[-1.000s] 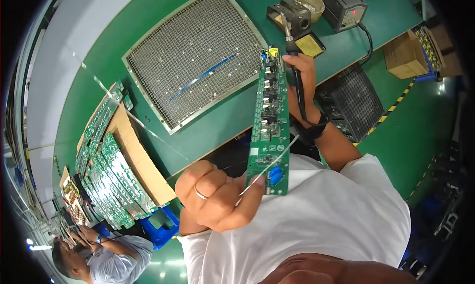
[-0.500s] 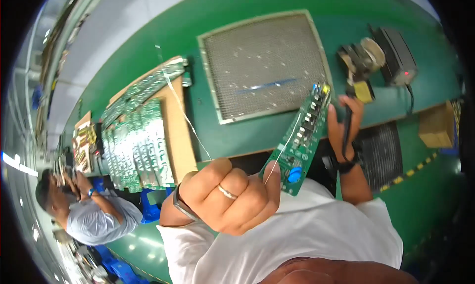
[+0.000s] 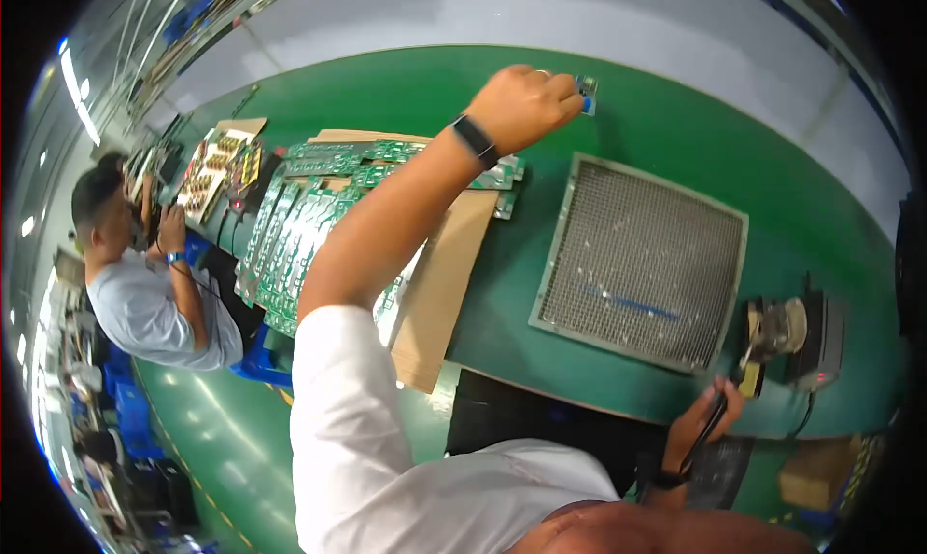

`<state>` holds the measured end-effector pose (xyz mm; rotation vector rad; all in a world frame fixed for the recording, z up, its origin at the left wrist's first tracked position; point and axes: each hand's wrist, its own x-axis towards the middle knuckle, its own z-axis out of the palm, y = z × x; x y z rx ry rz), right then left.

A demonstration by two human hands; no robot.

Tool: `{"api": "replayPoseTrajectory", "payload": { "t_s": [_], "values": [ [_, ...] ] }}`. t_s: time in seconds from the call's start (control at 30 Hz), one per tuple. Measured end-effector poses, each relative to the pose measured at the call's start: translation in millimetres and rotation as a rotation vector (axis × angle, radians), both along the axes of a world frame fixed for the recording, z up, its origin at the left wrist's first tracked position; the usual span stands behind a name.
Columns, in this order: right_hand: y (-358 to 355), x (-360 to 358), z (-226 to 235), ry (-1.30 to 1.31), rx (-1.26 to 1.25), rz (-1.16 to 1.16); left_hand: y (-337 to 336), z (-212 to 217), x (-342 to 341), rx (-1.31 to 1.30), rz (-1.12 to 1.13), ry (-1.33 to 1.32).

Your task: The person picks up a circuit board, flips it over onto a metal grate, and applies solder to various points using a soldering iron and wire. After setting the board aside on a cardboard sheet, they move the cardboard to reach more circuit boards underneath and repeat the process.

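Observation:
My left hand (image 3: 529,105) is stretched far forward over the back of the bench, closed around a green circuit board (image 3: 592,89). Only the board's end with a blue round component shows past my fingers; the rest is hidden. Low on the right, my right hand (image 3: 703,417) grips the black handle of a soldering iron (image 3: 716,423). The iron's front end lies close to the iron stand (image 3: 775,328) and its yellow sponge (image 3: 751,378). A thin solder wire cannot be made out at my left hand.
A metal-framed mesh panel (image 3: 647,255) with a blue stick (image 3: 632,307) lies mid-bench. Several green circuit boards (image 3: 299,250) rest on cardboard (image 3: 439,303) at left. A black power unit (image 3: 821,346) stands at right. A co-worker (image 3: 154,284) sits at far left.
My left hand has carried the board from near my chest forward to the back of the bench. My right hand still holds the iron beside the stand. The view has shifted.

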<state>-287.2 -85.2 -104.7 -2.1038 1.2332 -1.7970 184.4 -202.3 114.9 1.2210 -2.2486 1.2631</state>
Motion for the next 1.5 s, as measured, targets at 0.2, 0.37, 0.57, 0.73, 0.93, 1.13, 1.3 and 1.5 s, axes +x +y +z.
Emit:
{"api": "replayPoseTrajectory", "payload": {
  "t_s": [0.2,0.37,0.57,0.73,0.93,1.13,1.3,1.5],
  "values": [
    [6.2,-3.9,1.7,0.041,0.169,-0.05,-58.9,-56.7,73.0,0.057,0.155,-0.035],
    [4.4,3.2,15.4,0.114,0.207,-0.013,-61.2,-84.4,100.6,0.256,0.319,0.016],
    [0.5,-2.2,9.9,0.115,0.244,-0.075,-123.2,-102.1,120.2,0.407,0.569,0.138],
    [-2.5,-7.0,-5.6,0.042,0.22,-0.074,-150.5,-127.0,150.7,0.734,0.899,0.37],
    [11.3,-9.0,9.2,0.113,0.289,-0.174,-131.0,-98.9,102.9,0.68,0.68,0.409],
    [4.8,-1.7,14.2,0.162,0.179,-0.136,18.4,-55.7,42.6,0.45,0.258,0.554],
    [-3.5,-1.3,8.8,0.091,0.098,-0.058,109.6,-65.0,-10.3,0.536,0.225,0.582],
    [-7.3,6.0,11.3,0.137,0.061,0.001,157.6,-94.9,-23.4,0.454,0.242,0.682]
  ]
}}
